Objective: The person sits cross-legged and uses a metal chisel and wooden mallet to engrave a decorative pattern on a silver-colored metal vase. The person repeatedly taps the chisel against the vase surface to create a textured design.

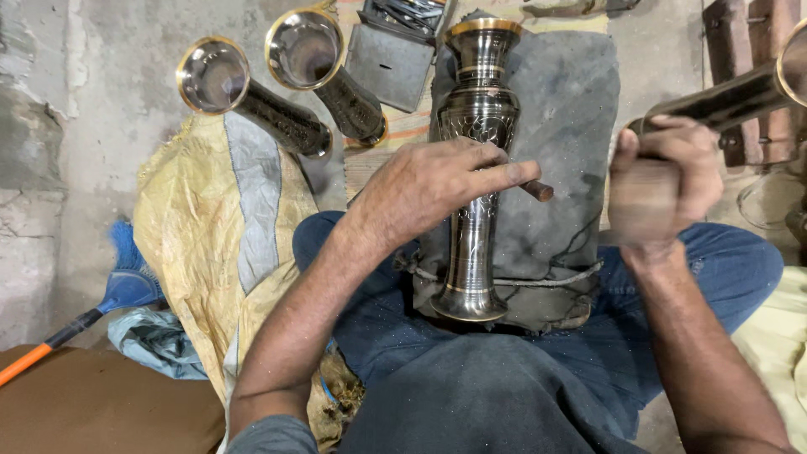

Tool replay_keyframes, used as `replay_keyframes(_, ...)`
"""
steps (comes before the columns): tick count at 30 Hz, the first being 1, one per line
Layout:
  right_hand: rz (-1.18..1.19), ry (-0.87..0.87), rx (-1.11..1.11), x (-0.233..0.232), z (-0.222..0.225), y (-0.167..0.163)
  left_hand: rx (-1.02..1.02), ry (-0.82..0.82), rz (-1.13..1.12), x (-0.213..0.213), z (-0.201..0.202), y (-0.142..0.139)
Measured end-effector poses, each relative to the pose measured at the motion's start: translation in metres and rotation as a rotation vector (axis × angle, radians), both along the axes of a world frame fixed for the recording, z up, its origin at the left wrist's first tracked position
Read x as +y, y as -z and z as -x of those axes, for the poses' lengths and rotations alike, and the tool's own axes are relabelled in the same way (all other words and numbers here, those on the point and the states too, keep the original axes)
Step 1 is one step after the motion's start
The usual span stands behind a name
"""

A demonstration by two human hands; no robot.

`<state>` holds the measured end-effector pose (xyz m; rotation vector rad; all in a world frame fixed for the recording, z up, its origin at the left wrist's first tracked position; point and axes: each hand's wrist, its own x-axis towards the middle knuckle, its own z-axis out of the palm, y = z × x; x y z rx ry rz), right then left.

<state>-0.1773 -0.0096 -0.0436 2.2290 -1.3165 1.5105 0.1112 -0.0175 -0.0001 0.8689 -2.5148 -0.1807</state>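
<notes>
A rough concrete floor (101, 109) carries a grey pad (572, 109), on which a dark engraved brass vase (477, 109) lies under the left hand (429, 185). That hand pinches a thin tool (536, 190) against the vase. The right hand (660, 181), blurred, grips a wooden mallet (643, 206). Beyond the left hand lie two more vases (277, 92); left of it, a yellow sack (210, 244).

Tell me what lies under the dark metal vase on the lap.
Under the vase lies a grey padded cushion, tied with cord near its lower end. The left hand rests on the vase, holding a short rod. Whatever sits beneath the cushion is hidden.
</notes>
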Motion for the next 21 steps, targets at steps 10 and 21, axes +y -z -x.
replay_keyframes(10, -0.15, 0.097, 0.331, -0.026, 0.007, -0.009, 1.159, -0.215, -0.475, 0.004, 0.024, 0.036)
replay_keyframes(21, -0.134, 0.178, 1.003, -0.073, -0.035, -0.119, 1.436, -0.567, -0.421, 0.017, 0.057, 0.039)
